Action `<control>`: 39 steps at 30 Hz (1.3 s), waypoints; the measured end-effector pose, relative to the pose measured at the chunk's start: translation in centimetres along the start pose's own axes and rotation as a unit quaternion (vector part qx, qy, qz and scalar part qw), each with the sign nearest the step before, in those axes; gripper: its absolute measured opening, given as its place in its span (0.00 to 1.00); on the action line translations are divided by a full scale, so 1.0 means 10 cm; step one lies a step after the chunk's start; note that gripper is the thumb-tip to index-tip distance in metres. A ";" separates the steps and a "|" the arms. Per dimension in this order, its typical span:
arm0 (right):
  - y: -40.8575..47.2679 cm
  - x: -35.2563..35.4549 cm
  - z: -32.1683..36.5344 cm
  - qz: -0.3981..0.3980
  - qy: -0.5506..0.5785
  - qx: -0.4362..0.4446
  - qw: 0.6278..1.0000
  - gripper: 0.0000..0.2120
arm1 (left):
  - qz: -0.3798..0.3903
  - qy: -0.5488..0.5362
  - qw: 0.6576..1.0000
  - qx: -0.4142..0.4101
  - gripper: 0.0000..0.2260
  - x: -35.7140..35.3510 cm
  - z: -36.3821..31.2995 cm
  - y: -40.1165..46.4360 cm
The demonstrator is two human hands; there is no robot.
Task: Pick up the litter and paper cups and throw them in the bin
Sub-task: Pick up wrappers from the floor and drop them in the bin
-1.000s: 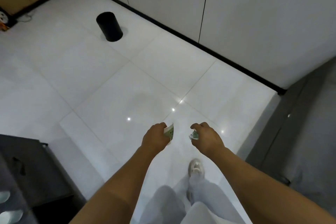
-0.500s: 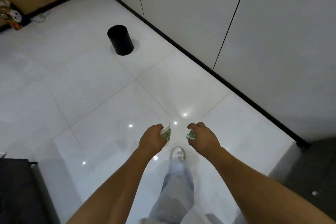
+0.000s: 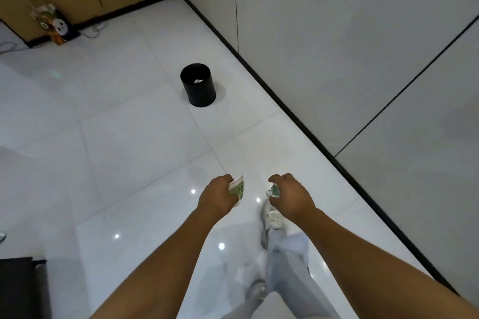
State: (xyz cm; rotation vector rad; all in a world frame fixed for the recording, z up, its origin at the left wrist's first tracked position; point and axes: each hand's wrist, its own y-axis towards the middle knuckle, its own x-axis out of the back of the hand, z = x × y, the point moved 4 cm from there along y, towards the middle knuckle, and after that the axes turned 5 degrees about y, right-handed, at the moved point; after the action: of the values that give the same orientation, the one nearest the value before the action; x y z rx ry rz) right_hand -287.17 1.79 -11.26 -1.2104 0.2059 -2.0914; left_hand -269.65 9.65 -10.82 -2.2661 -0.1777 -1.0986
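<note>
Glossy white floor tiles (image 3: 124, 153) run up to pale grey wall panels (image 3: 337, 33) edged with a black skirting strip, and a brown wooden wall closes the far corner, where a small colourful box (image 3: 55, 30) sits beside a trailing cable.

The round black plastic waste bin (image 3: 199, 85) stands open on the tiles near the skirting, with a scrap of something white already lying inside. Compared with a second ago it sits much lower and larger in view; the person has walked toward it, and one pale shoe (image 3: 272, 215) is stepping forward under the hands.

The left hand (image 3: 216, 198) is curled round a white paper cup with green print (image 3: 237, 189), its rim poking out past the knuckles. The right hand (image 3: 291, 195) pinches a crumpled green-and-white piece of litter (image 3: 272, 191) between thumb and fingers. Both grips look unchanged over the last second.

So the carrying leg is most of the way done, I'd judge, but the bin is still well apart from the hands. A few more steps seem needed before either item can be dropped in cleanly.
</note>
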 end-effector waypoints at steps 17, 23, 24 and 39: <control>3.63 1.26 1.43 0.074 -0.047 0.105 0.991 0.23 | -0.061 -0.036 0.992 0.105 0.07 1.87 -0.20 2.98; 4.88 1.40 2.09 0.094 -0.065 0.107 0.988 0.22 | -0.066 -0.048 0.989 0.124 0.07 2.58 0.11 4.07; 5.09 1.43 2.22 0.097 -0.070 0.109 0.987 0.22 | -0.069 -0.052 0.988 0.125 0.08 2.71 0.16 4.26; 7.98 1.70 3.57 0.145 -0.088 0.111 0.979 0.21 | -0.036 -0.072 0.977 0.198 0.07 4.13 0.81 6.90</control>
State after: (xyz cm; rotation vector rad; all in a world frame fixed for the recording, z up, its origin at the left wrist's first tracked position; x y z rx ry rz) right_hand -224.36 -61.12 -16.15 -1.1470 0.0598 -1.6965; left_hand -212.25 -47.06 -15.68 -1.9875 -0.4966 -0.8456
